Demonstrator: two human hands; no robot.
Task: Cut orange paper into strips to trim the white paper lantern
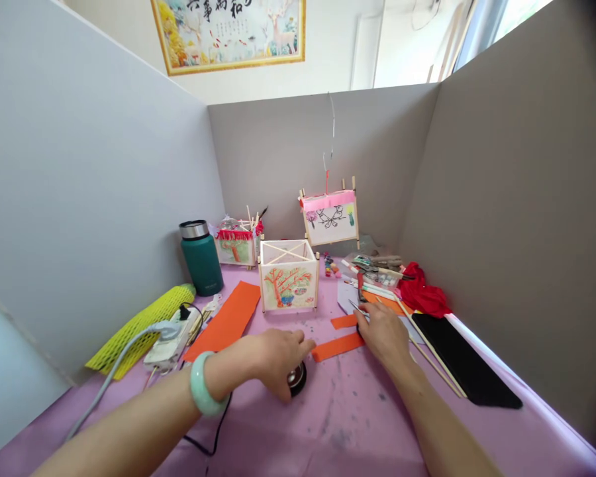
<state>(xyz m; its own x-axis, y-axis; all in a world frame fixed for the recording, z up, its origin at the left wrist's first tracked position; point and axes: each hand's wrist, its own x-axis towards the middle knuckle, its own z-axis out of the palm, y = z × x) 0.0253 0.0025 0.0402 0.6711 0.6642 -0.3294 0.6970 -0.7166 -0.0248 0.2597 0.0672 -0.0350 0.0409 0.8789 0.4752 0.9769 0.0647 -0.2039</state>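
Observation:
My left hand (278, 361), with a pale green bangle on its wrist, has its fingers curved over a small round dark object (298, 379) on the purple tablecloth. My right hand (381, 328) is closed around scissors (358, 309), whose blades point up and left. Beneath and beside the right hand lie two orange paper strips (338, 347). Behind the hands stands a square stick-framed paper lantern (289, 286) with a tree drawing. A wide orange sheet (226, 318) lies left of the lantern.
A teal bottle (201, 260), yellow netting (144, 324) and a corded power strip (171, 344) are at left. One lantern (330, 218) hangs at the back; another (236, 246) stands behind left. Red cloth (422, 291), sticks and a black panel (464, 361) lie right.

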